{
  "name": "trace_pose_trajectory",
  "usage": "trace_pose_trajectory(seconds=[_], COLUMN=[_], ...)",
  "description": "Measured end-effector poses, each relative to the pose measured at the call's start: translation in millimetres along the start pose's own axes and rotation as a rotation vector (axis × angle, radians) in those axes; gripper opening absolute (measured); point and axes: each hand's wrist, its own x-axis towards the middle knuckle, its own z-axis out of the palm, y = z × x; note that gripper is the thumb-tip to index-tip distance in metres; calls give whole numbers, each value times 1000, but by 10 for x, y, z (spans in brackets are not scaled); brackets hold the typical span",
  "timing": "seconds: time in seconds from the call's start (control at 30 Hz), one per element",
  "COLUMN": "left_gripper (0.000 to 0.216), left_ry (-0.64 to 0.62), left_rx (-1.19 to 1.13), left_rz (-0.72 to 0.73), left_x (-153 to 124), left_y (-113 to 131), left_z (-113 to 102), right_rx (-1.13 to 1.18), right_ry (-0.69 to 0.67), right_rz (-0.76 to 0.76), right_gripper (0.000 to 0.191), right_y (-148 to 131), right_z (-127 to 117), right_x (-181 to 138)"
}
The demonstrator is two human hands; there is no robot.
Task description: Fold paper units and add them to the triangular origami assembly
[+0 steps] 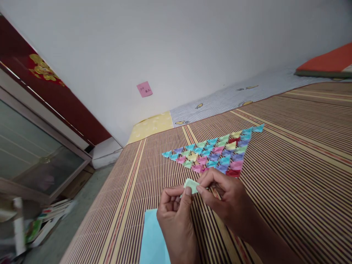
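Note:
A small piece of folded pale green paper (191,185) is held up between my two hands over the striped mat. My left hand (176,209) pinches its left part, thumb in front and fingers curled behind. At its right end, the thumb and index finger of my right hand (222,190) grip the edge. Just beyond my hands, many small folded paper pieces (211,151) in blue, green, pink, yellow, purple and red lie in rows forming a triangle. A light blue sheet of paper (152,234) lies on the mat, partly covered by my left hand.
The striped mat (288,176) covers the bed, with patterned cloth (217,104) along the wall. A pink note (144,89) is stuck on the wall. Orange folded fabric (327,60) sits at the far right. A glass-panelled door (41,146) and floor clutter (49,220) are at the left.

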Motion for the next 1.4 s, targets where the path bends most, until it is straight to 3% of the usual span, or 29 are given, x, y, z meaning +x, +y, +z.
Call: trace_pose_trajectory(seconds=[0.17, 0.3, 0.4, 0.6, 0.8, 0.9, 1.0, 1.1, 1.27, 1.4], left_gripper=[35, 21, 20, 21, 22, 23, 24, 28, 30, 30], left_ry=[-110, -190, -229, -172, -274, -227, -101, -65, -85, -54], left_rx=[-64, 17, -49, -225, -136, -137, -185, -238, -338, -444], left_rz=[-142, -171, -178, -253, -294, -288, -249, -242, -267, -320], left_x=[46, 49, 44, 31, 20, 37, 63, 81, 84, 101], left_y=[31, 66, 72, 33, 38, 39, 24, 13, 25, 24], left_z=[-51, -96, -105, -64, -50, -49, -55, -68, -61, -40], right_rx=[-34, -77, -50, 47, 132, 185, 159, 66, -26, 36], right_ry=[-54, -134, -150, -76, 71, 91, -145, -380, -420, -512], right_rz=[-1, 4, 36, 46, 66, 164, 289, 299, 220, 273], right_gripper=[15, 17, 8, 9, 9, 15, 17, 31, 28, 27], right_y=[5, 17, 6, 47, 131, 124, 108, 87, 40, 51], right_z=[-38, -56, -60, -90, -75, -52, -42, -26, -16, -97], right_x=[19, 7, -4, 3, -2, 4, 11, 3, -23, -10])
